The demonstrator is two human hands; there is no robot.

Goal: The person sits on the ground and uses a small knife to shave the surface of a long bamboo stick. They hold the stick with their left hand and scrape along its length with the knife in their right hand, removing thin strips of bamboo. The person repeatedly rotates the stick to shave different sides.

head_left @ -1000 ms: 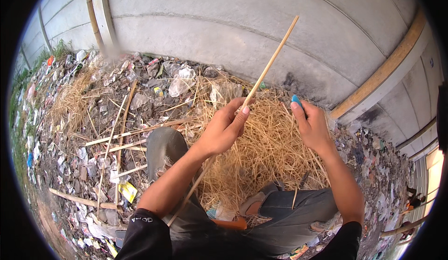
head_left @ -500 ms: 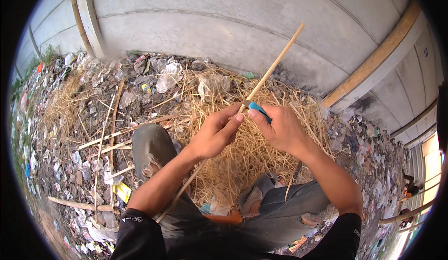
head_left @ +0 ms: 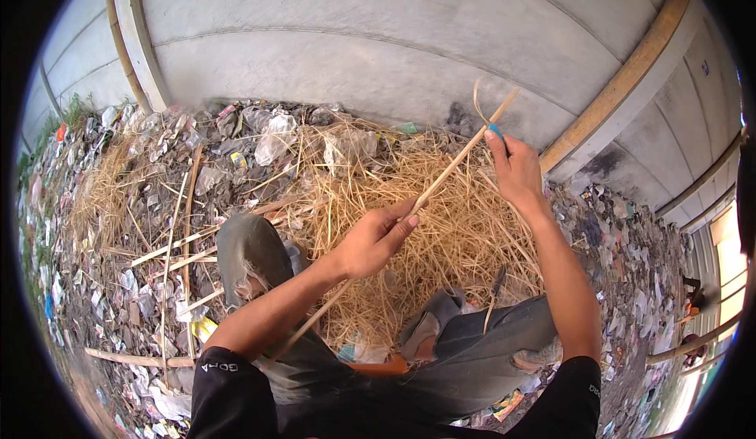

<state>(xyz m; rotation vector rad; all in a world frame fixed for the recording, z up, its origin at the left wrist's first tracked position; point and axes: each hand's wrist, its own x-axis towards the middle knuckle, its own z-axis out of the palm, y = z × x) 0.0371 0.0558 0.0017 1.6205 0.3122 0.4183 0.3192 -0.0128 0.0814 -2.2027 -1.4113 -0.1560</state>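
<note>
A long, thin bamboo stick (head_left: pixel 449 173) slants across the view, from beside my left thigh up to the far right. My left hand (head_left: pixel 376 240) is closed around its middle. Near the stick's far end, my right hand (head_left: pixel 513 167) grips a blue-handled knife (head_left: pixel 494 130) whose blade rests against the wood, mostly hidden. A thin curled shaving (head_left: pixel 477 100) stands off the stick just beyond the blade. Beneath both hands lies a heap of straw-coloured shavings (head_left: pixel 425 242), spread around my sandalled foot.
Several bamboo strips (head_left: pixel 169 250) lie on the litter-strewn ground at the left, with a thicker stick (head_left: pixel 138 357) nearer me. A grey panel wall (head_left: pixel 378 53) rises behind the heap. A bamboo pole (head_left: pixel 614 77) leans along it at right. My bent knee (head_left: pixel 250 250) is beside my left forearm.
My right hand has slid the knife away along the stick toward its far end, raising a curled shaving. My left hand still grips the stick, slightly lower in view.
</note>
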